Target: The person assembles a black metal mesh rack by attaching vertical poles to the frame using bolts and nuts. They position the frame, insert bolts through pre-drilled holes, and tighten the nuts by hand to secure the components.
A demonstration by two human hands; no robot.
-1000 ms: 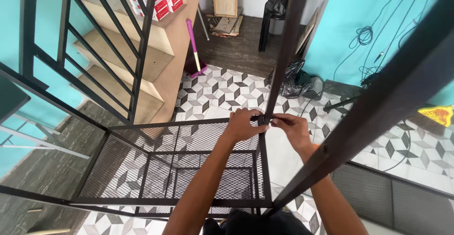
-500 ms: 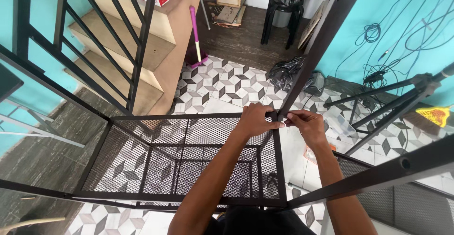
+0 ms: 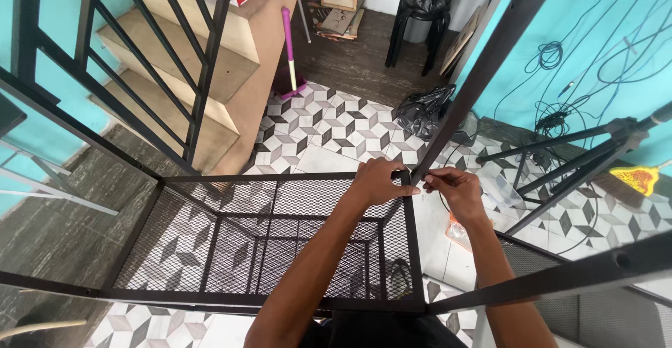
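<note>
A black metal rack stands below me, its top mesh shelf (image 3: 210,236) framed by dark bars. My left hand (image 3: 378,182) grips the shelf's far right corner, fingers wrapped over the frame. My right hand (image 3: 451,187) pinches at the same corner where a black upright post (image 3: 483,68) meets the shelf. Whatever small part sits between the fingertips is hidden. A second post (image 3: 560,278) runs across the lower right.
A black stair railing (image 3: 203,61) and wooden steps (image 3: 175,75) rise at left. A purple-handled mop (image 3: 288,47), a black stool (image 3: 420,19), a black bag (image 3: 420,113), a tripod (image 3: 581,155), cables (image 3: 560,103) and a yellow brush (image 3: 637,176) lie around the patterned tile floor.
The view shifted, so the near post now lies lower across the right and a tripod shows. Both hands stay at the same shelf corner with small finger movements.
</note>
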